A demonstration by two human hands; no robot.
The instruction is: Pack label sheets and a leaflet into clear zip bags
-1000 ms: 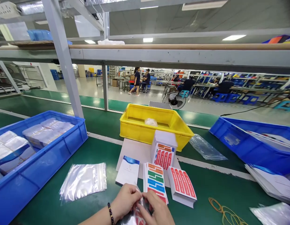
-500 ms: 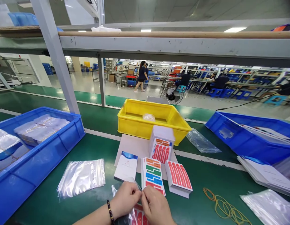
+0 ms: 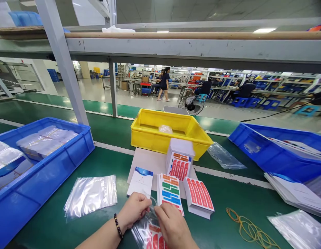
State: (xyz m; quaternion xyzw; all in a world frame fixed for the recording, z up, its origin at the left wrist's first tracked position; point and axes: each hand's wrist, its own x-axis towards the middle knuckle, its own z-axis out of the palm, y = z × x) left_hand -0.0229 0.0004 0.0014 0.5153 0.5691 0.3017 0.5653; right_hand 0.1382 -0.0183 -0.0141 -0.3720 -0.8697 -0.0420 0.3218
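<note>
My left hand [image 3: 136, 209] pinches the upper edge of a clear plastic bag [image 3: 138, 231] at the near edge of the green bench. My right hand [image 3: 173, 224] is closed on the same bag's edge, a little to the right. Inside or under the bag shows a red and orange printed card [image 3: 153, 235], partly hidden by my right hand. Just beyond my hands lie a white booklet [image 3: 141, 181] with a blue top and a stack of coloured sticker sheets [image 3: 171, 193]. Beside them sits a thick stack of red-printed cards [image 3: 199, 197].
A yellow bin [image 3: 150, 138] stands ahead, with a taller card stack [image 3: 179, 162] before it. Blue bins [image 3: 59, 155] flank both sides. Flat clear bags [image 3: 91, 193] lie left; rubber bands [image 3: 249, 228], more bags [image 3: 300, 228] and booklets [image 3: 295, 190] lie right. A shelf beam [image 3: 176, 48] crosses above.
My hands have drawn apart slightly, the left one moving left, and more of the bag and printed card shows between them. A person in the background has walked to the right.
</note>
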